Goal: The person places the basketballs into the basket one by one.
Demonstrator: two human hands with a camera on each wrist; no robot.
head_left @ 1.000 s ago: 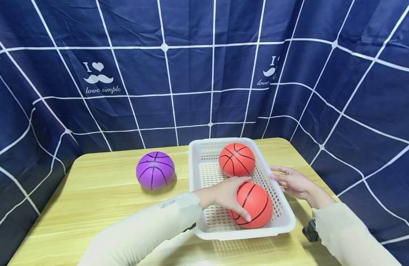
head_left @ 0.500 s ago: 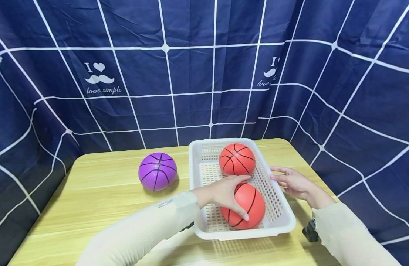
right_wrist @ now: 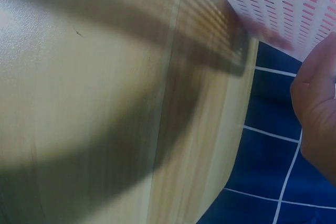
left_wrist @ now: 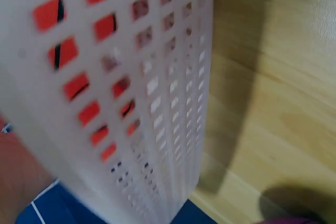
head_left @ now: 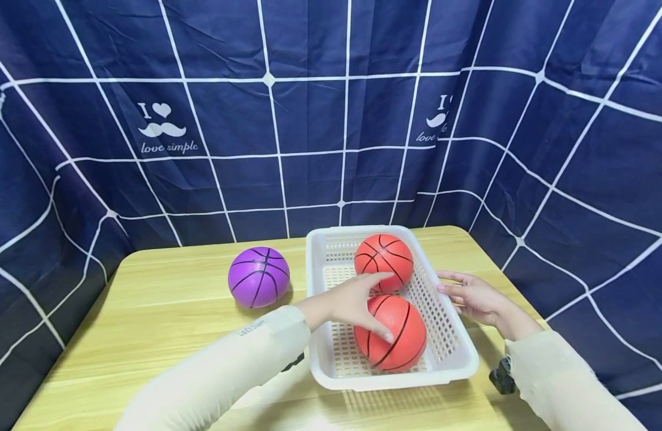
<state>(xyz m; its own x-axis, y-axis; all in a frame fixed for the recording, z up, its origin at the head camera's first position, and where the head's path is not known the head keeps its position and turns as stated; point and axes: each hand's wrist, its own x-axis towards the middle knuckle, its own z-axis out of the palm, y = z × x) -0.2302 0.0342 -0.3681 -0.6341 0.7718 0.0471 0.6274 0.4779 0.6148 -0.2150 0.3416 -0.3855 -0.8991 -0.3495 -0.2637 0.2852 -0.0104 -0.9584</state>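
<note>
A white perforated plastic basket (head_left: 460, 374) holds two red toy basketballs, a far one (head_left: 383, 257) and a near one (head_left: 403, 335). Over the near ball is my left hand (head_left: 348, 304), fingers spread, the thumb in front of the ball's upper left; whether it still touches cannot be told. Some of its fingers are hidden. My right hand (head_left: 475, 297) has its fingers against the outside of the basket's right wall. Left of the basket, a purple toy basketball (head_left: 258, 277) lies on the table. Red shows through the holes of the basket wall (left_wrist: 157, 103) in the left wrist view.
The wooden table (head_left: 164, 299) has rounded far corners. A dark blue curtain (head_left: 309, 120) with white lines hangs behind it and along the sides. In the right wrist view the table edge (right_wrist: 239, 145) runs close to the basket.
The near red ball has rolled slightly left within the basket. My left hand has shifted left and up from it. The purple ball has drifted a little right. My right hand stays put.
</note>
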